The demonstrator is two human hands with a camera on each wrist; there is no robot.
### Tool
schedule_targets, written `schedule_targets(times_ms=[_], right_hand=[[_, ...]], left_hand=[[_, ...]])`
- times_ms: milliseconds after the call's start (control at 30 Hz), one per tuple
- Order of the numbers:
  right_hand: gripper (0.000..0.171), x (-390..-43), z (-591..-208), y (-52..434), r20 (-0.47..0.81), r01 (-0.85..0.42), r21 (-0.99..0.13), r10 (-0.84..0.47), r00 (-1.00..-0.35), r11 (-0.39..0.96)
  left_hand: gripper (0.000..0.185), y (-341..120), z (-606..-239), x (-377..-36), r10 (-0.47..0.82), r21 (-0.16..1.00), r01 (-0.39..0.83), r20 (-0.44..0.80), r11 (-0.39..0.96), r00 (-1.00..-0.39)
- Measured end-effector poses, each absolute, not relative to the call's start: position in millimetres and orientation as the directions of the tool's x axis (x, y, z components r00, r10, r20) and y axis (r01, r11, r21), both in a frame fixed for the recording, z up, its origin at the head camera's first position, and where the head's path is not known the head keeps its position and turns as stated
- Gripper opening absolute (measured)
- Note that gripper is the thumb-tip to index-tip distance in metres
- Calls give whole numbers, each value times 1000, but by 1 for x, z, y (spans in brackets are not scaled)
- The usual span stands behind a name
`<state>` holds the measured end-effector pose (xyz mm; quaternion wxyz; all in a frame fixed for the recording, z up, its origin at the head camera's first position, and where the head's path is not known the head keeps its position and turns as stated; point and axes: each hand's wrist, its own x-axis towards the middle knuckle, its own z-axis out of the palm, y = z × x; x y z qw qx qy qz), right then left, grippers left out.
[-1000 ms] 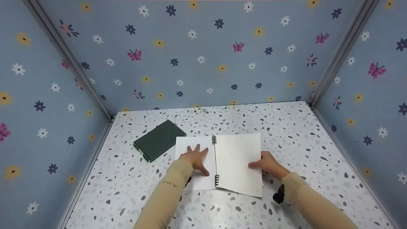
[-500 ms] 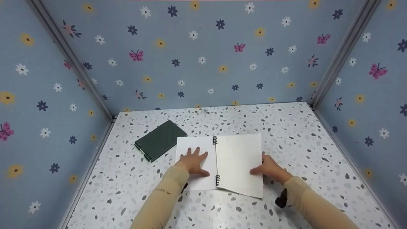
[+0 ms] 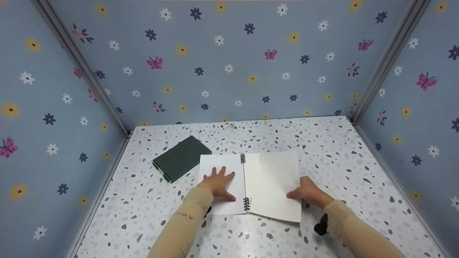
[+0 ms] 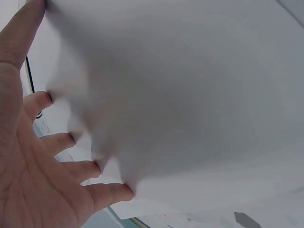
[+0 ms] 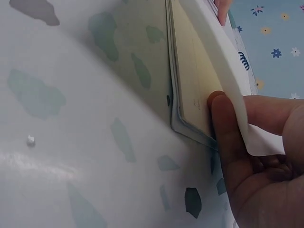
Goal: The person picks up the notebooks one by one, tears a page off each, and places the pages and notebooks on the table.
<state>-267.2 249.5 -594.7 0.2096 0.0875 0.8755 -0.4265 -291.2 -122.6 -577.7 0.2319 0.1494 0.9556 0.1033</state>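
White open notebook point(image 3: 251, 179) plus one shut dark green notebook point(image 3: 181, 157), so two total. My left hand point(image 3: 218, 183) presses its left page with fingers spread; my right hand point(image 3: 308, 191) pinches one lifted page.

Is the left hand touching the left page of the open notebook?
Touching. The head view shows the left hand lying flat on the left page of the open notebook; the left wrist view shows its fingertips pressed against the white paper.
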Motion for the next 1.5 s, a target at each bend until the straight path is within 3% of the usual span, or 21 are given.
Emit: schedule_targets(times_ms=[367, 867, 1100, 1500], right_hand=[[99, -270, -593, 252, -490, 362, -677, -24, -872, 641], [90, -267, -588, 258, -455, 340, -705, -29, -890, 623], [103, -273, -578, 283, -463, 346, -657, 4, -887, 670], [60, -289, -563, 340, -375, 292, -719, 2, -927, 631]], left_hand=[[110, -124, -576, -289, 342, 279, 242, -402, 929, -850], [109, -123, -575, -289, 365, 290, 264, -386, 920, -847], [111, -128, -575, -290, 339, 275, 241, -403, 931, -850], [111, -124, -574, -288, 343, 300, 230, -407, 926, -847]])
